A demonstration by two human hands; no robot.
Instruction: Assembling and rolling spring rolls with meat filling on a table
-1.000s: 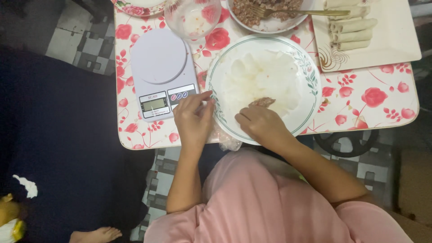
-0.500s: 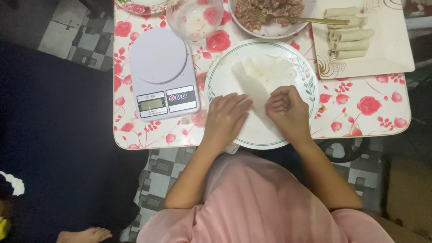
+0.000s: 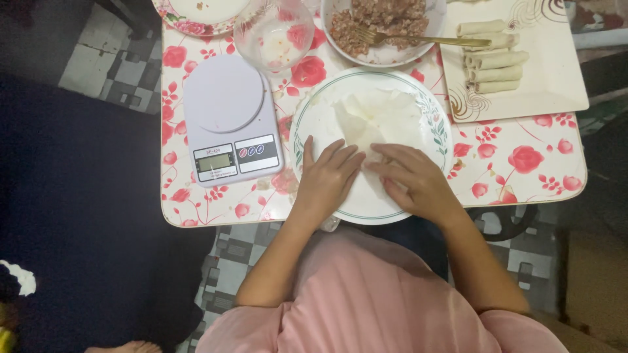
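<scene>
Right now both my hands are down on one white round plate (image 3: 307, 124) with a green patterned rim, which sits at the near edge of a small table (image 3: 523, 176) covered in a red rose print. On that plate lies a thin, pale wrapper (image 3: 383, 117); whether it is a single sheet or a stack I cannot tell.

Counting the rest: one white kitchen scale (image 3: 226, 111) stands just left of the plate, with one small display and one button panel on its front. One clear glass bowl (image 3: 275, 33) sits behind the scale. One white bowl of minced meat filling (image 3: 386, 26) is behind the plate, with one gold fork (image 3: 425, 40) resting in it. One cream rectangular tray (image 3: 523, 59) to the right carries five finished rolls (image 3: 494, 57) lying side by side. One more plate (image 3: 203, 13) shows partly at the top left.

My left hand (image 3: 327, 180) lies flat, fingers spread and relaxed, pressing on the near left part of the wrapper and closed around nothing. My right hand (image 3: 415, 180) is likewise loose and flat, fingers stretched leftward across the wrapper's near edge, its fingertips almost meeting those of the left hand.
</scene>
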